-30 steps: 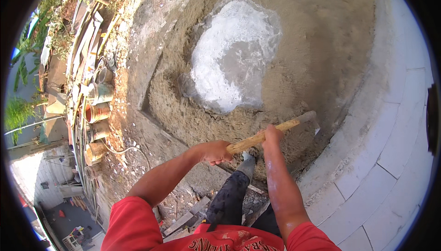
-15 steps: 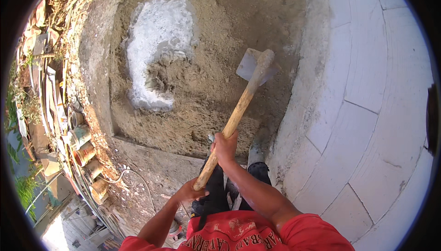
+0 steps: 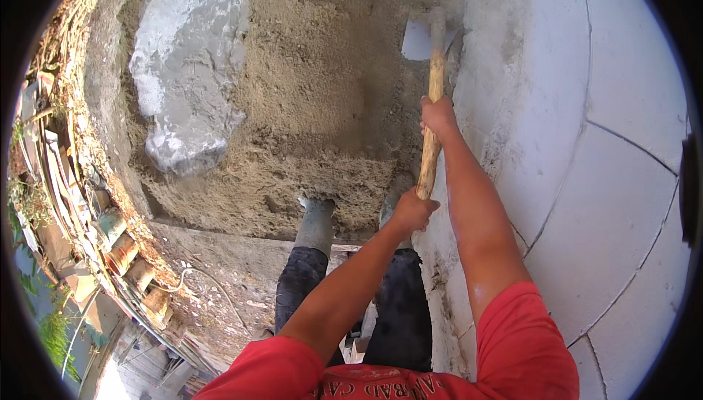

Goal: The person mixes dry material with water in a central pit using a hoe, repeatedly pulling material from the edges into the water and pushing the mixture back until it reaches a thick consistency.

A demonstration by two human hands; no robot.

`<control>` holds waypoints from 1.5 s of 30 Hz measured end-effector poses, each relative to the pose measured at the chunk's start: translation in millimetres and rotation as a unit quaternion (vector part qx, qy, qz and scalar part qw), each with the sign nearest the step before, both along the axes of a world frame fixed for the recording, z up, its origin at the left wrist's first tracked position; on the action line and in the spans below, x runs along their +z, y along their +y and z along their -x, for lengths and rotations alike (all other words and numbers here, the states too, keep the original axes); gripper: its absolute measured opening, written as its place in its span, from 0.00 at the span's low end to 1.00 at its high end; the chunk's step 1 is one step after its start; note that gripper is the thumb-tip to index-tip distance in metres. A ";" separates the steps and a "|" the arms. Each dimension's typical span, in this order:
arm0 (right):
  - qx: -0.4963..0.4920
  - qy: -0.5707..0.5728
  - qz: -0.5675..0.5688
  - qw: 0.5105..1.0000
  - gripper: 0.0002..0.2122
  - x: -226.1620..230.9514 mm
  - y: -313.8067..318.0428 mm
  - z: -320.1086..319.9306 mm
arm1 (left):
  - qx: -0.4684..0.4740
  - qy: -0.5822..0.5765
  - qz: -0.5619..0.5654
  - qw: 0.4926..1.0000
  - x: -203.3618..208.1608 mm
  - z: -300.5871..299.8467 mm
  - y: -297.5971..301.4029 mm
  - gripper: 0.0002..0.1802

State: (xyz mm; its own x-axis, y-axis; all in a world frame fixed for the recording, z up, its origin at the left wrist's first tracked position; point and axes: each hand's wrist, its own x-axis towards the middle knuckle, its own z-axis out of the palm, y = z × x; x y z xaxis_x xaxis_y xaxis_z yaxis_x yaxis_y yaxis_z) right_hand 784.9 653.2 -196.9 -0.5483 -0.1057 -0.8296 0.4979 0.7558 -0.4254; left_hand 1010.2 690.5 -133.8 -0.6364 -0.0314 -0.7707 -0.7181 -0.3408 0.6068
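Both my hands are closed round the wooden handle of a hoe. My left hand grips the handle near its butt end, close to my right knee. Further up the handle is my right hand. The hoe's pale metal blade is low over the sandy mix, beside the wall at the right; whether it touches the mix I cannot tell. To the left of the hoe, a pool of grey-white wet slurry lies in the mix, with a whiter band along its left side.
A pale block wall rises close on the right. My boots stand at the near edge of the mix. Beyond a low rim on the left lie several dirty pots, planks and a thin hose.
The hoe has swung forward and to the right, both hands with it. My view has shifted, and the pool now looks greyer and wetter where a clump of mix stood in it.
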 end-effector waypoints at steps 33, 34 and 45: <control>-0.096 -0.228 0.134 0.960 0.10 223.2 -220.1 -213.2 | 0.184 -0.021 -0.276 0.943 464.5 -249.3 -312.0 0.15; -0.078 -0.228 0.131 0.962 0.09 253.0 -256.6 -243.2 | 0.213 -0.019 -0.255 0.943 473.6 -271.2 -314.7 0.15; 0.178 -0.236 0.271 0.916 0.08 268.3 -524.4 -438.4 | 0.356 -0.094 0.175 0.913 354.4 -378.9 -315.8 0.26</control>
State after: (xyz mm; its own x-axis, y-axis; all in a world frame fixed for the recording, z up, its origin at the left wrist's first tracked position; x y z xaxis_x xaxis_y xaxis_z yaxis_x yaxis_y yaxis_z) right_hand 1223.3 128.8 71.5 0.0074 -0.6752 -0.7376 0.4861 0.6470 -0.5874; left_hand 1389.1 374.6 220.6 -0.2164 -0.6507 -0.7278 -0.4917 -0.5714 0.6571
